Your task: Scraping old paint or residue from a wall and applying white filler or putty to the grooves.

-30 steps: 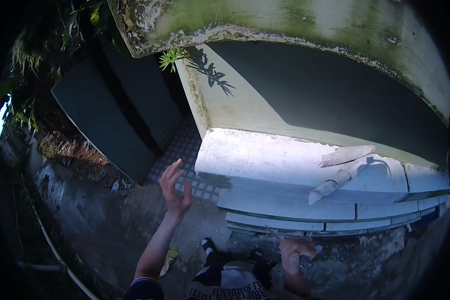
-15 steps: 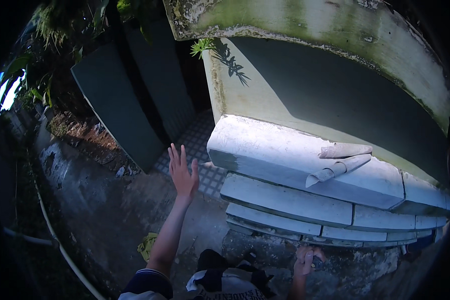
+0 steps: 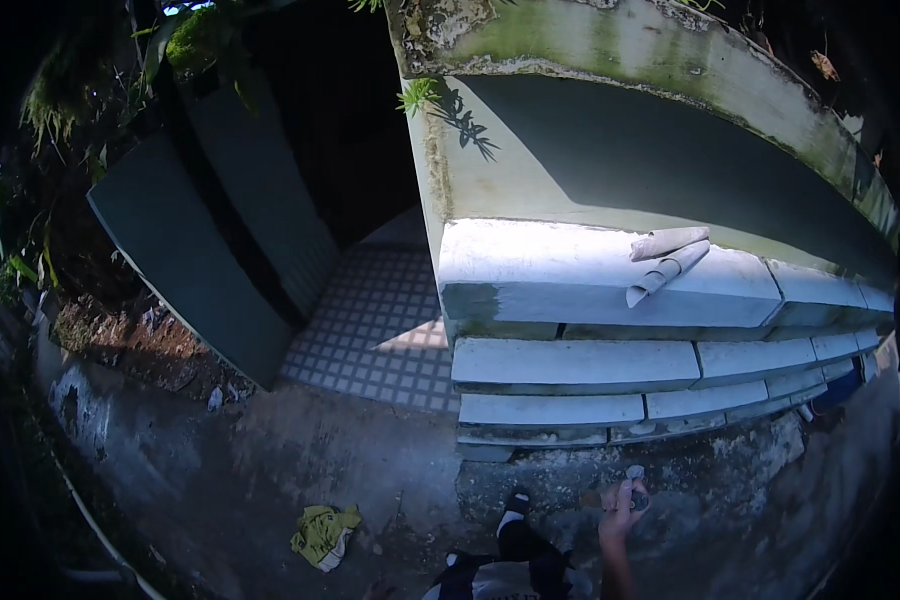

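Note:
My right hand (image 3: 620, 516) is low in the picture, right of my legs, over the rough concrete ground. Its fingers are closed around a small grey object (image 3: 635, 473) whose kind I cannot make out. Part of this object sticks out above the fingertips. My left hand is out of the picture. Beyond my right hand rise the pale stepped ledges (image 3: 575, 362) of a wall. On the top ledge lie two rolled, pale grey sheets (image 3: 668, 270), one partly resting against the other.
A yellow-green cloth (image 3: 324, 537) lies crumpled on the ground to the left. An open dark green door (image 3: 195, 260) stands beside a checkered tile floor (image 3: 370, 340). A mossy concrete slab (image 3: 610, 45) overhangs the wall. Pipes run along the left edge.
My left hand, raised with spread fingers before, has left the picture. The view has shifted, showing more of the doorway and tiles. My right hand appears slightly higher, the grey object showing more clearly.

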Demonstrator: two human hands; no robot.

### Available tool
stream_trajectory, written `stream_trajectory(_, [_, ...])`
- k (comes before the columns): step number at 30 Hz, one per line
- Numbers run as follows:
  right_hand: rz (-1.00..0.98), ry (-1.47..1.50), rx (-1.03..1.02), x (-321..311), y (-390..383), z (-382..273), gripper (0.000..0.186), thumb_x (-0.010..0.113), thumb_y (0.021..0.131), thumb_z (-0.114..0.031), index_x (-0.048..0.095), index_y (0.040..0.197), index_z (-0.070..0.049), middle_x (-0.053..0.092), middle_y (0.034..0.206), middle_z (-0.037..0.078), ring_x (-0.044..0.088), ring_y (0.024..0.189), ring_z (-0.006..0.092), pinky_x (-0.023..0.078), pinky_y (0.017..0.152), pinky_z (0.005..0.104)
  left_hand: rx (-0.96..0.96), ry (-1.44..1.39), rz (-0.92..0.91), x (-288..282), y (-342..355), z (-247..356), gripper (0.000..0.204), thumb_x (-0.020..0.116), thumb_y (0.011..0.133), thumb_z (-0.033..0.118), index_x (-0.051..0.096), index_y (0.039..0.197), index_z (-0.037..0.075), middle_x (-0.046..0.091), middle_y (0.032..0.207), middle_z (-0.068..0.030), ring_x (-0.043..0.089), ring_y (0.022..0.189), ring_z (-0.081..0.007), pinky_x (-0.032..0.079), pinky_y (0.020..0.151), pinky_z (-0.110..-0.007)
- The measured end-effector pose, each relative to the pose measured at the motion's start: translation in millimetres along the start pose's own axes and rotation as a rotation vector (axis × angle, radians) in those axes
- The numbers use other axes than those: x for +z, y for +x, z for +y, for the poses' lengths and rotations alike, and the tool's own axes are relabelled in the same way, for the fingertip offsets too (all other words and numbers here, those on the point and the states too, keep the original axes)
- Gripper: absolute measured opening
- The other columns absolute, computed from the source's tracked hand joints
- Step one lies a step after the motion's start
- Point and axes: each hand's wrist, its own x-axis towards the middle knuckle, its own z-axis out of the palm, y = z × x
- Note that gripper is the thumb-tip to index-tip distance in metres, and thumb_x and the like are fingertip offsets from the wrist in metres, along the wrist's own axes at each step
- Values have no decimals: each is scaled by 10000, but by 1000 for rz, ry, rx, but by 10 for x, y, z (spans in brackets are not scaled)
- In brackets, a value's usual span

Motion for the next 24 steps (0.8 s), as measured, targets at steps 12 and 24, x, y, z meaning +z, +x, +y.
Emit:
stream_trajectory(12, [-370,-317,-92,355,-716,59,170,555,947,-125,483,829,-26,480,631,45,495,579,135,429,559,285,-132,525,116,-175,-334,-252,652,607,867,482,413,1416,187,589,1255,-188,591,1139,-273,476,933,-440])
stream_trajectory(24, [-606,612,-449,1857,601,-832,366,443,999,-243,342,665,-132,312,474,-27,269,370,99,256,384,279,496,584,449,-524,272,3218,580,530,931,337,360,1449,137,454,1376,-210,427,1269,-377,315,1063,-461])
